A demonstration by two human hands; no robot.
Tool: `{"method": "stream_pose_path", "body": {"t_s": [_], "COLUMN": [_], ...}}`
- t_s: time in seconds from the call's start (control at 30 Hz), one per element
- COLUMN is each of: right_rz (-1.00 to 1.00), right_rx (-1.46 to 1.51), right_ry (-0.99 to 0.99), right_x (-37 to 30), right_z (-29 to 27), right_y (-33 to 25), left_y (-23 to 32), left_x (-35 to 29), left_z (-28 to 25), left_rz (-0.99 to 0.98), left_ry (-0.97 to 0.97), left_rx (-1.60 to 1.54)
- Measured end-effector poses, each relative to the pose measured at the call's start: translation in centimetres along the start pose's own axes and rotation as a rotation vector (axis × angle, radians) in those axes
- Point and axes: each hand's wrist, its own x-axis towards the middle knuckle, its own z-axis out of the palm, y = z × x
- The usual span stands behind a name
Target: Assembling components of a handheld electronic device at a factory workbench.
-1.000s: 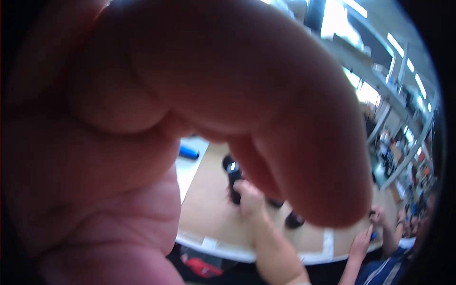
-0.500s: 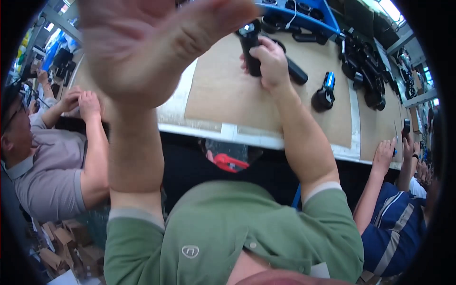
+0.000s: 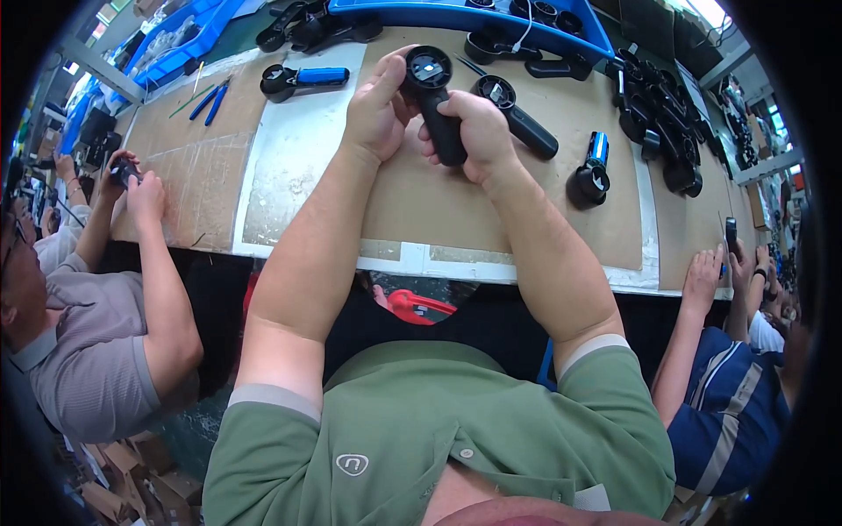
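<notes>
Fingers of my right hand (image 3: 481, 131) grip a black round-headed device (image 3: 438, 112) by its handle, upper centre of the frame; my left hand (image 3: 377, 118) meets its head, grip unclear. Likely inspecting; next calls for steady support.

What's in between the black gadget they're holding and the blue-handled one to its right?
In the head view, the right hand and another round-headed black gadget lying on the table.

This looks like an assembly workshop: a long, pale-edged counter topped with brown board (image 3: 579, 232) carries a tangled heap of black plastic devices (image 3: 662, 123), a blue plastic tray (image 3: 600, 35) of parts and blue-handled pliers (image 3: 213, 101), with grey-shirted (image 3: 101, 351) and navy-shirted co-workers (image 3: 724, 412) alongside.
</notes>
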Motion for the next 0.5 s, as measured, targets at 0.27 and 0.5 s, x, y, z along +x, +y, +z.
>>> {"method": "stream_pose_path", "body": {"t_s": [0.27,0.5], "right_rz": [0.126,0.113], "right_rx": [0.071,0.064], "right_ry": [-0.041,-0.09], "right_x": [0.44,0.46], "right_z": [0.69,0.53], "right_y": [0.53,0.68], "left_y": [-0.67,-0.98], "left_x": [0.07,0.11], "left_z": [-1.12,-1.05], "left_rz": [-0.026,0.0], "left_ry": [0.035,0.062], "left_rx": [-0.041,-0.004]}}
